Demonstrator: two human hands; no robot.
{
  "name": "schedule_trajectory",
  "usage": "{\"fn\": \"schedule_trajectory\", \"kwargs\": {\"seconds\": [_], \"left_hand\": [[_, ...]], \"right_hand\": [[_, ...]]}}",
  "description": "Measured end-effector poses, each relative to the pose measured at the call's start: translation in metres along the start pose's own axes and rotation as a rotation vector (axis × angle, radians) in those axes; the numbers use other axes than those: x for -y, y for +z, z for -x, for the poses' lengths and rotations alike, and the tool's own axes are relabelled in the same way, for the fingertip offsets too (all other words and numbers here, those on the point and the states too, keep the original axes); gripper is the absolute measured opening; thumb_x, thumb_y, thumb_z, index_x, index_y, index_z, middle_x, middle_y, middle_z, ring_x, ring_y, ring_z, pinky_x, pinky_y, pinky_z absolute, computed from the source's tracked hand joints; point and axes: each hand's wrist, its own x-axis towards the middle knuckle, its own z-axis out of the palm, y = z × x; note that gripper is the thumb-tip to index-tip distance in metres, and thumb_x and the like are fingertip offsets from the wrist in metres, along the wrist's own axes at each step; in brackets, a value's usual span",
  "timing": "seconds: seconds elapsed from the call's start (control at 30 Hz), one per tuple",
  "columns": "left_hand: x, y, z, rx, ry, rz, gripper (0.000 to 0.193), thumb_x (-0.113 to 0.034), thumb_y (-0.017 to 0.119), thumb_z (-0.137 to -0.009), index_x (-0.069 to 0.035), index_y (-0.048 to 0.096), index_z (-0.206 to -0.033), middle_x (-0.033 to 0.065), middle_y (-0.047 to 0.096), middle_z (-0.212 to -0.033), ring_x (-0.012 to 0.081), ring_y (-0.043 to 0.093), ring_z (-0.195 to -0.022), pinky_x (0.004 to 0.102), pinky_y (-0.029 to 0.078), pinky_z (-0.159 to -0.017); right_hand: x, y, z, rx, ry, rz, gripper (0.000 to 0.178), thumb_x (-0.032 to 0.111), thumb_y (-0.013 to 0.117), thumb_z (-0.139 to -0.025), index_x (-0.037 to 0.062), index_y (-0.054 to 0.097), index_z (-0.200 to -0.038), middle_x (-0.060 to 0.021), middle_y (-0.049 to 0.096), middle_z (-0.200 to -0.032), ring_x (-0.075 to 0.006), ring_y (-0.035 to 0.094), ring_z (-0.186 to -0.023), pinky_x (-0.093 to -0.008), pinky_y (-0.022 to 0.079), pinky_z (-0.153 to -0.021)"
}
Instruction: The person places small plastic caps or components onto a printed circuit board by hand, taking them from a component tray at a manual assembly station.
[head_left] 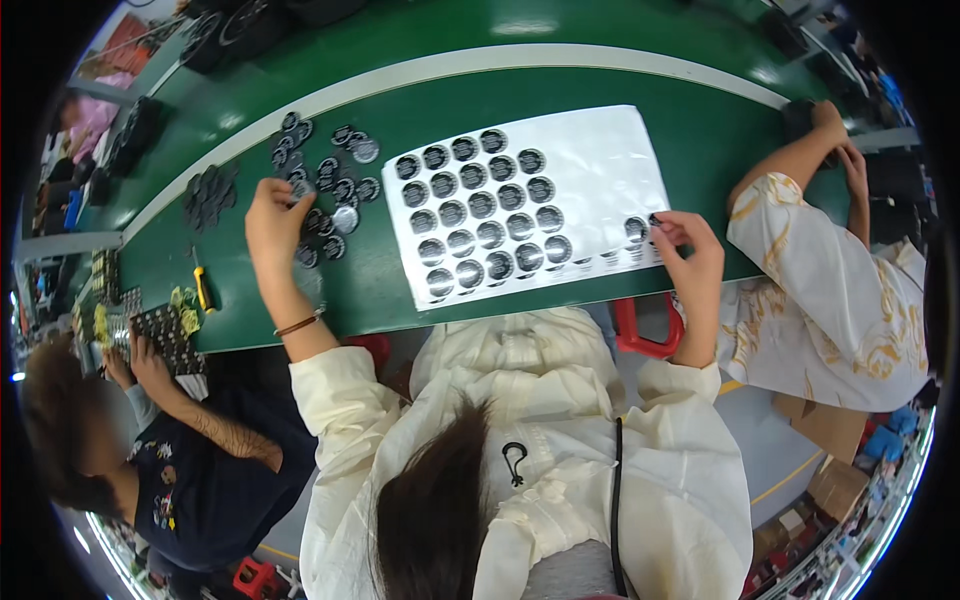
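Observation:
On the bench lies a white sheet [600, 160] with rows of round black stickers [482, 205] on its left part. Its upper right part is bare. My right hand [695, 255] is at the sheet's lower right edge, thumb and fingers pinched on a small round black sticker [655, 220]. Just left of those fingertips, another black sticker [636, 230] sits on the sheet. My left hand [272, 225] is over a scatter of loose round discs [345, 190], some black and some silvery. Its fingertips close on one disc [301, 188], partly hidden by them.
A heap of dark pieces [210, 196] and a yellow-handled screwdriver [202, 285] lie farther left. At left, a co-worker's hand [150, 365] is at a tray of round parts [170, 340]. Another person's arm [790, 150] rests at right. A red stool [648, 330] stands below the bench edge.

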Motion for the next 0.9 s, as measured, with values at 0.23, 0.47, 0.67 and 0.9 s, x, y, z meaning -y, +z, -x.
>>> {"fn": "schedule_trajectory", "kwargs": {"seconds": [0.23, 0.47, 0.67, 0.9], "left_hand": [[0.007, 0.0, -0.004, -0.097, -0.021, 0.189, 0.021, -0.008, 0.07, -0.076, 0.0, 0.056, -0.09, 0.0059, 0.061, -0.074, 0.0115, 0.06, -0.068, 0.0255, 0.047, -0.061], [-0.022, -0.007, 0.02, -0.179, 0.06, 0.76, 0.019, 0.0, 0.066, -0.08, 0.0, 0.055, -0.095, 0.0041, 0.06, -0.082, 0.0107, 0.06, -0.072, 0.0206, 0.047, -0.065], [-0.103, 0.036, 0.081, 0.215, 0.072, 1.063, 0.023, 0.004, 0.064, -0.081, -0.001, 0.054, -0.1, 0.004, 0.059, -0.088, 0.009, 0.058, -0.077, 0.0194, 0.046, -0.067], [-0.131, 0.062, 0.113, 0.517, -0.148, 1.376, 0.022, 0.007, 0.058, -0.083, 0.002, 0.053, -0.104, 0.0081, 0.061, -0.095, 0.0186, 0.064, -0.088, 0.0241, 0.053, -0.076]], "right_hand": [[0.015, -0.004, -0.008, 0.162, -0.032, 0.099, 0.031, -0.001, 0.072, -0.067, 0.001, 0.064, -0.096, -0.0071, 0.058, -0.082, -0.0151, 0.055, -0.072, -0.0248, 0.046, -0.069], [0.026, -0.002, -0.031, 0.434, -0.078, 0.344, 0.028, 0.003, 0.074, -0.065, 0.0014, 0.058, -0.087, -0.0091, 0.054, -0.077, -0.0194, 0.053, -0.07, -0.0298, 0.046, -0.066], [0.024, -0.009, -0.045, 0.584, -0.076, 0.335, 0.024, 0.003, 0.073, -0.065, 0.0025, 0.054, -0.08, -0.0082, 0.051, -0.074, -0.0196, 0.05, -0.068, -0.0306, 0.043, -0.062], [0.006, -0.004, -0.029, 0.545, -0.106, -0.006, 0.025, -0.002, 0.07, -0.066, 0.004, 0.048, -0.075, -0.0031, 0.048, -0.073, -0.0143, 0.048, -0.066, -0.0263, 0.039, -0.062]]}}
